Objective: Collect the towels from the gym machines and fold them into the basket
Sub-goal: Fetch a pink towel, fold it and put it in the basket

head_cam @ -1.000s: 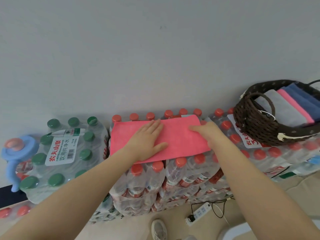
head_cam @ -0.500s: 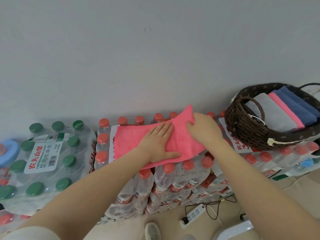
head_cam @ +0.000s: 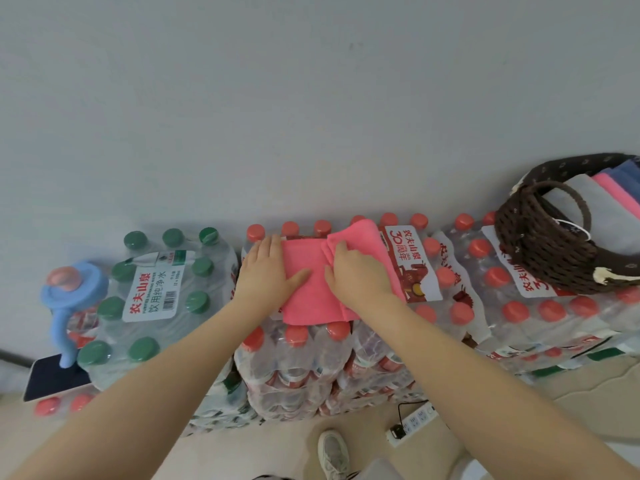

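- The pink towel (head_cam: 313,289) lies on top of the shrink-wrapped packs of red-capped bottles (head_cam: 450,292), against the grey wall (head_cam: 311,98). Its right part is doubled over toward the middle, so the folded shape now runs longer from the wall edge toward the person than from side to side.
- The left hand (head_cam: 268,271) lies flat on the towel's left edge, fingers straight and released, pressing down.
- The right hand (head_cam: 360,275) rests on the folded-over flap; its fingers (head_cam: 341,252) look curled at the fold's edge, though whether they pinch the cloth cannot be told.
- Half a second ago the right hand was lifting the right end up; that end has since come down onto the middle, and the towel is narrower.
- The brown woven basket (head_cam: 540,251), at far right on the packs, holds folded grey, pink and blue towels.
- A pack of green-capped bottles (head_cam: 152,292) sits to the left; a power strip (head_cam: 412,424) lies on the floor below.
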A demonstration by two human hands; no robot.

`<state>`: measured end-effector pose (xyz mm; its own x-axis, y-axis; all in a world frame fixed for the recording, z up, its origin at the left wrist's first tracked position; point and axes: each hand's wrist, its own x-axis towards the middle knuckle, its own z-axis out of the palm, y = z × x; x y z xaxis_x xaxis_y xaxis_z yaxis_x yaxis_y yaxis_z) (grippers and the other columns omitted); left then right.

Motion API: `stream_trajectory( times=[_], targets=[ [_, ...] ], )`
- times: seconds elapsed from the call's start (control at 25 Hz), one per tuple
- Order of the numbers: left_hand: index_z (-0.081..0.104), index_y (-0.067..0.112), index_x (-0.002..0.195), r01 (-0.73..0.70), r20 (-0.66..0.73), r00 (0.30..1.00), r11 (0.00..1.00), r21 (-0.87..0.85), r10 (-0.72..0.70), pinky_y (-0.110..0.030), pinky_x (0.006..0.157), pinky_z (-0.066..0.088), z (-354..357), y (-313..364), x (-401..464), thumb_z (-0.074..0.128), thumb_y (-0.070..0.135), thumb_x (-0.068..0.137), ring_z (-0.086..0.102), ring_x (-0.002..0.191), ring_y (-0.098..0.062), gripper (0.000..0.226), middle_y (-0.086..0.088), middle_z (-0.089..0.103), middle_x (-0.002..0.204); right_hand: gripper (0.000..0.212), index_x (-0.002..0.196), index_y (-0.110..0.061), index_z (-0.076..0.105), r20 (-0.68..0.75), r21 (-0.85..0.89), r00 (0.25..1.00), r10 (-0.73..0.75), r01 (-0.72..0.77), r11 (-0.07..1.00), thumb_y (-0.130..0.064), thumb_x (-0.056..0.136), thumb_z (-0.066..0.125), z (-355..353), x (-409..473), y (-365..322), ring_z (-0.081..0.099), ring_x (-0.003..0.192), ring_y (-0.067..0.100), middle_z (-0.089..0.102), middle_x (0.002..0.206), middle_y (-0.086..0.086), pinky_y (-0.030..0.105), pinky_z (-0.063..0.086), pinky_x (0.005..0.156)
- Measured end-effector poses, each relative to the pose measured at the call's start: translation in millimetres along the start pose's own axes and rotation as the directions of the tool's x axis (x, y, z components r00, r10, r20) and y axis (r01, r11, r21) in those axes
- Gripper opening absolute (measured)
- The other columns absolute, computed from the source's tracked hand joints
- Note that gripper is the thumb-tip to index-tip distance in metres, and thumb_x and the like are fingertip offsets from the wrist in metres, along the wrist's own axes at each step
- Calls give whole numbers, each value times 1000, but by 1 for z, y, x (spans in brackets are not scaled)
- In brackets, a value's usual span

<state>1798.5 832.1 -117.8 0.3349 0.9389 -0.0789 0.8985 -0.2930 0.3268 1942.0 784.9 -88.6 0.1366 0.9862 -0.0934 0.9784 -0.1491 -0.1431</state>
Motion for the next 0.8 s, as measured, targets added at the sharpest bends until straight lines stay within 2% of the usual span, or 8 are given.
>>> stream_trajectory(
  times=[0.12,0.24,0.36,0.44,0.52,0.64,0.72,0.8],
  targets=[
    [41,1,128,90,-49,994,990,-111,-96,-42,109,29,-1,7,4,58,55,80,33,132,-32,74,-16,39,139,48,135,-5,40,-128,-37,990,-65,61,997,-33,97,34,13,-6,11,57,106,34,58,121,15,40,47,83],
    [53,-3,116,169,50,985,977,-130,-164,-43,112,24,-6,12,11,59,54,80,25,136,-35,67,-19,29,146,55,131,-10,52,-245,-156,966,-86,48,987,-36,87,30,25,-5,26,54,119,31,58,128,13,44,40,102],
    [65,0,98,186,122,979,963,-196,-165,-44,114,19,-10,13,13,60,48,81,21,137,-36,51,-21,29,146,55,147,-13,20,-64,-103,998,22,-29,994,-33,97,27,25,-2,27,13,146,23,19,156,7,45,6,117],
    [62,3,94,169,132,982,951,-257,-138,-44,111,23,-11,16,10,59,41,83,26,132,-35,40,-20,38,136,57,149,-15,9,-61,-126,997,41,-49,991,-37,99,22,26,2,26,0,147,20,6,159,4,44,-3,117],
    [52,5,95,136,159,983,933,-333,-86,-41,94,41,-14,20,4,54,33,88,46,112,-32,28,-16,50,114,59,149,-16,7,-51,-154,997,53,-60,986,-42,98,19,26,3,23,-4,147,21,1,159,4,45,-5,117],
    [40,7,99,107,178,984,848,-519,-14,-26,58,40,-25,32,2,45,23,94,49,67,-13,17,-3,50,82,63,146,-14,24,-70,-122,997,30,-39,992,-44,91,11,23,-2,22,-5,146,27,-3,159,6,46,-2,117],
    [41,11,110,130,164,986,767,-628,-33,-30,66,46,-33,42,6,46,25,94,53,75,-16,22,-2,52,90,59,126,-11,53,-174,80,981,91,-78,994,-39,89,16,13,-8,27,13,143,32,15,156,12,47,13,116],
    [42,14,115,163,179,983,655,-738,-43,-30,68,52,-39,59,9,49,27,92,58,76,-19,28,-1,56,87,45,102,-4,66,-228,291,945,234,-163,943,-28,87,31,7,-12,39,39,125,33,46,136,15,45,35,105]
  ],
)
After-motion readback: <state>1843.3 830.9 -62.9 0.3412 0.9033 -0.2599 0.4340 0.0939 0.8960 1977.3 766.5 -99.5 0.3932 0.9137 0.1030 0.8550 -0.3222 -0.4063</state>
